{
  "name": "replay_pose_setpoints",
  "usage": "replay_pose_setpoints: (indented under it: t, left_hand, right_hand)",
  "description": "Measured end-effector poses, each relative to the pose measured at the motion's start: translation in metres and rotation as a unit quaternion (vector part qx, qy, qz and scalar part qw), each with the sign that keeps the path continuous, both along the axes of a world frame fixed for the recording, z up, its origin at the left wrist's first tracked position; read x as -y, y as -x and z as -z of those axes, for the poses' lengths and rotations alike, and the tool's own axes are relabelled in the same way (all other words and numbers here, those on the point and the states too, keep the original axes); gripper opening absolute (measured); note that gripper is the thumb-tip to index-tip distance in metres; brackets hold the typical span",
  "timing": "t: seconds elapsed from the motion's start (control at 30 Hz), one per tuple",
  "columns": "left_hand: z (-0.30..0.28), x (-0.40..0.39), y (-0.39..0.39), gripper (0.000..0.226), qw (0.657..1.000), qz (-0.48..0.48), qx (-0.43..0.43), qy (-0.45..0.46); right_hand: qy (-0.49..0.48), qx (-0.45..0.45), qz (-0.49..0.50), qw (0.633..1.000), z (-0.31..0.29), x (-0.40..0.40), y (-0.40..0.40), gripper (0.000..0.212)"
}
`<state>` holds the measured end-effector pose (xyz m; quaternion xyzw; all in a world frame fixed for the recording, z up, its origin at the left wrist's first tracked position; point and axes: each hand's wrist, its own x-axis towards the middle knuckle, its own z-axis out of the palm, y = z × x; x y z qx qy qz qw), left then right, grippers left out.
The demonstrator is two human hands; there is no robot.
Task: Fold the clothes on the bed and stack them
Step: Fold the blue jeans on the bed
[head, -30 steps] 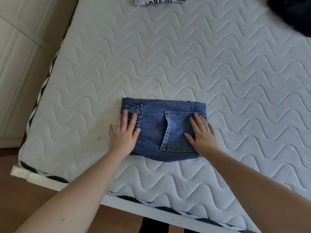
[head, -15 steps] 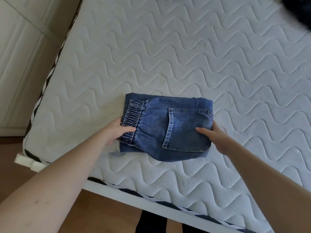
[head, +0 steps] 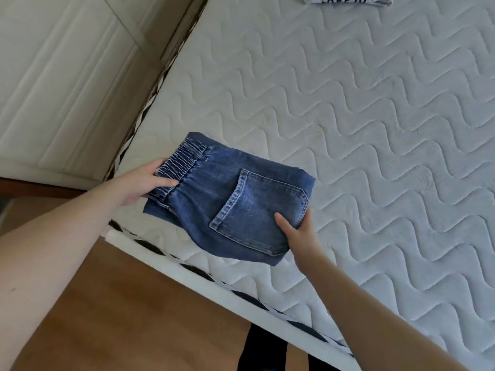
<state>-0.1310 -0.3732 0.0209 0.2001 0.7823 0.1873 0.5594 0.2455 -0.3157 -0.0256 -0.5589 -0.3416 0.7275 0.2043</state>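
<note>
Both hands grip the folded jeans (head: 233, 199): left hand (head: 144, 183) pinches the elastic waistband end, right hand (head: 297, 231) pinches the pocket-side edge, thumb on top. Jeans sit over the mattress (head: 375, 129) near its corner. White printed garment (head: 348, 0) lies folded at the far edge.

The folded jeans (head: 227, 202) are blue denim. The mattress (head: 375, 129) is white with wavy quilting and a black-and-white edge, and the floor (head: 134, 303) is brown wood.
</note>
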Motion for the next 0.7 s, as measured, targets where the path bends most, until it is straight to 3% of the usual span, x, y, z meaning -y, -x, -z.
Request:
replay_pose_setpoints:
  t: [0.1,0.23,0.33,0.6,0.7]
  left_hand:
    - [0.006,0.014,0.021,0.058,1.000,-0.013,-0.012,-0.017]
    - [0.038,0.028,0.021,0.065,0.995,-0.026,-0.092,-0.016]
    - [0.054,0.036,0.010,0.049,0.997,-0.046,-0.060,0.008]
    - [0.058,0.046,0.008,0.050,0.997,0.000,-0.073,0.027]
    - [0.070,0.048,-0.005,0.045,0.985,0.047,-0.169,0.009]
  right_hand:
    - [0.020,0.026,-0.013,0.999,0.006,0.019,0.027,0.047]
    - [0.060,0.093,-0.030,0.993,0.017,0.025,0.035,0.033]
    - [0.070,0.134,-0.054,0.987,0.023,0.024,0.033,0.033]
    - [-0.017,0.230,-0.070,0.971,0.033,0.013,0.022,0.025]
    - [0.036,0.256,-0.085,0.962,0.037,0.004,0.015,0.036]
